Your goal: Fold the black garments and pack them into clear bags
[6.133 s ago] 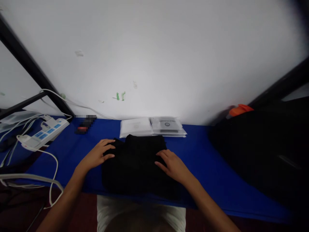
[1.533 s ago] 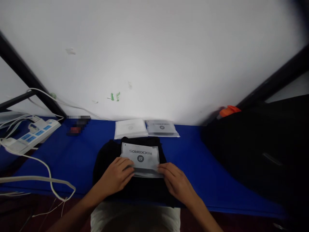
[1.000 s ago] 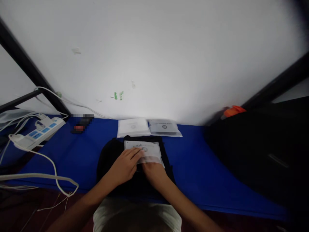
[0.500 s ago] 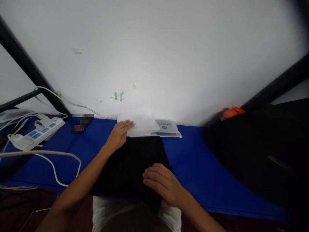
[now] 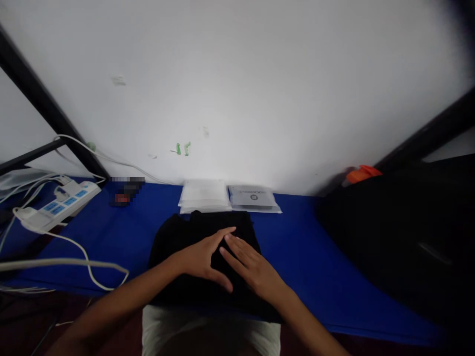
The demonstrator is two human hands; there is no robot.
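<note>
A black cloth item (image 5: 174,237), its folds hard to make out, lies at the front of the blue-covered table (image 5: 293,257). My left hand (image 5: 206,257) is over its middle, thumb and fingers apart. From the right, my right hand (image 5: 254,272) rests on or just above the same cloth with fingers stretched out. The fingertips of both hands come close together; whether they touch is unclear. Behind the cloth, by the wall, lie white plastic bags (image 5: 204,195) in a stack and a flat translucent packet (image 5: 254,198) with dark print.
On the left are a white power strip (image 5: 61,205) with plugs and loose white cables (image 5: 74,242). A blurred-out dark object (image 5: 126,192) lies near it. At the right stands a large black mass (image 5: 401,232) with an orange item (image 5: 363,173) behind it.
My left hand has left the white bags and come back over the black cloth. The bags now lie flat. My right hand has stayed over the cloth, its fingers stretching out further.
</note>
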